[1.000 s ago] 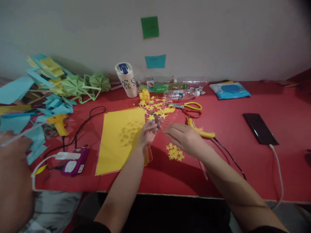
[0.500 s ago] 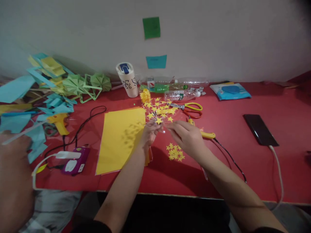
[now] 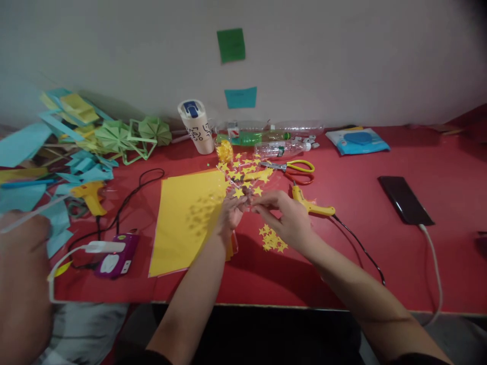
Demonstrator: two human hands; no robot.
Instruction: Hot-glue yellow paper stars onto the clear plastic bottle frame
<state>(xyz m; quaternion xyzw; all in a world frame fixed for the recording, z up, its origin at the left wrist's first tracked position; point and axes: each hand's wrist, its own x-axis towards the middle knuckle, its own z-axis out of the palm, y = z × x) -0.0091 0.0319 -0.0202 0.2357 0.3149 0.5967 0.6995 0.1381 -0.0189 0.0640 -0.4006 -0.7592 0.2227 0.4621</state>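
In the head view, my left hand (image 3: 230, 212) is closed around the base of a clear plastic piece with yellow paper stars (image 3: 238, 192) spread over its strips. My right hand (image 3: 287, 218) meets it from the right, thumb and fingertips pinched together at the piece's near edge. Whatever lies between those fingertips is too small to make out. Below the right hand is a small pile of loose yellow stars (image 3: 273, 239) on the red table (image 3: 266, 284). Yellow paper sheets (image 3: 178, 223) lie under and beside my left forearm, with the stars' shadow on them.
Scissors (image 3: 300, 170) and a yellow glue gun (image 3: 312, 207) lie close beyond my right hand. Plastic bottles (image 3: 281, 148) and a white tumbler (image 3: 198, 129) line the back. At left are another glue gun (image 3: 91, 196), a purple power strip (image 3: 119, 256) and another person's arm (image 3: 25, 274).
The starred plastic piece has turned and shifted slightly left and nearer in my left hand. My right hand has moved left, its fingertips now against the piece.
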